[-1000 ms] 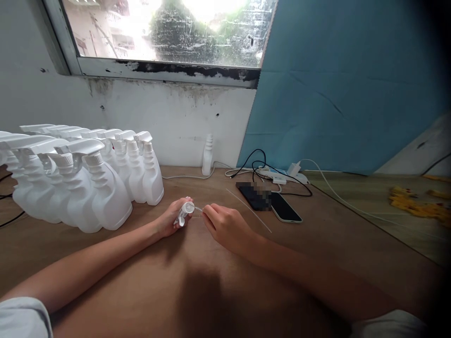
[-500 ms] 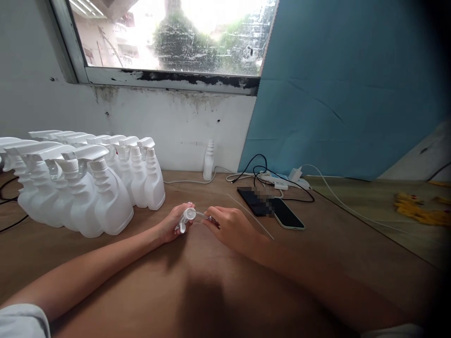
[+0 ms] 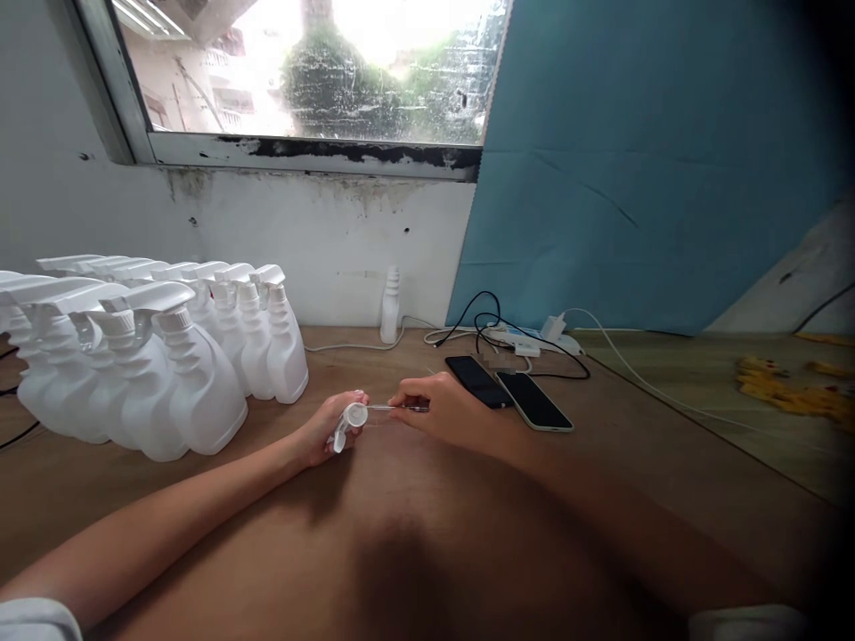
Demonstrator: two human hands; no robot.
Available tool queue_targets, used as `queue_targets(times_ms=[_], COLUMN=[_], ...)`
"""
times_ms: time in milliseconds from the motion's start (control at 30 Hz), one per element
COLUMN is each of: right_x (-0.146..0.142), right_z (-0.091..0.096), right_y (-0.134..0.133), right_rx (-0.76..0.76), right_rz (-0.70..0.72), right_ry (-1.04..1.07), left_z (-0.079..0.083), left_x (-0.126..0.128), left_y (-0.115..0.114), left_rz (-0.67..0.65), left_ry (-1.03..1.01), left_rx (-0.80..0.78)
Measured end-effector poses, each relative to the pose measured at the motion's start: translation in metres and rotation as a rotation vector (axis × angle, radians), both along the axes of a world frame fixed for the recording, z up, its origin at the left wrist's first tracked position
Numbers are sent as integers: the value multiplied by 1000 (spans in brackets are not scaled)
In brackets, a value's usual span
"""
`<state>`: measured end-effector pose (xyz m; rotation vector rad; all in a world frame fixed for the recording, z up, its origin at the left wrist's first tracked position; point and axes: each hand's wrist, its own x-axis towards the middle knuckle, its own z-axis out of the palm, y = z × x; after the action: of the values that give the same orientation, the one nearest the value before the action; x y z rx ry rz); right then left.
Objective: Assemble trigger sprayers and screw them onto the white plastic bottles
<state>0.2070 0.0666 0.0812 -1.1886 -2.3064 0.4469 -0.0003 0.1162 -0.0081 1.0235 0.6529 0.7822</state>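
My left hand [image 3: 322, 431] is closed round a white trigger sprayer head [image 3: 346, 422], holding it just above the wooden table [image 3: 427, 534]. My right hand [image 3: 446, 410] pinches a thin clear dip tube [image 3: 387, 408] whose end meets the sprayer head's cap. The rest of the tube is hidden behind my right hand. Both hands sit close together at the table's middle.
Several white spray bottles [image 3: 147, 356] stand in rows at the left. A small white bottle [image 3: 389, 304] stands by the wall. Two phones [image 3: 511, 392] lie right of my hands, with cables and a charger [image 3: 534, 334] behind. Yellow pieces [image 3: 781, 387] lie far right.
My right hand has slid right along the tube, away from the sprayer head, and more of the tube now shows between the hands. The view shifted slightly.
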Motion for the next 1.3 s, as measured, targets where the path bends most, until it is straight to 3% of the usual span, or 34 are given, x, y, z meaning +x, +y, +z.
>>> queue_targets(times_ms=[167, 400, 733, 1300], right_x=[5, 5, 14, 23], right_z=[6, 2, 13, 8], right_y=[6, 1, 8, 22], right_rx=[-84, 191, -206, -290], right_rz=[5, 133, 106, 160], right_ry=[-14, -202, -52, 23], left_z=[5, 12, 13, 11], left_x=[3, 8, 9, 9], left_y=[-3, -9, -11, -12], left_rz=[19, 55, 34, 54], left_ry=[69, 154, 225, 271], left_rx=[25, 64, 84, 151])
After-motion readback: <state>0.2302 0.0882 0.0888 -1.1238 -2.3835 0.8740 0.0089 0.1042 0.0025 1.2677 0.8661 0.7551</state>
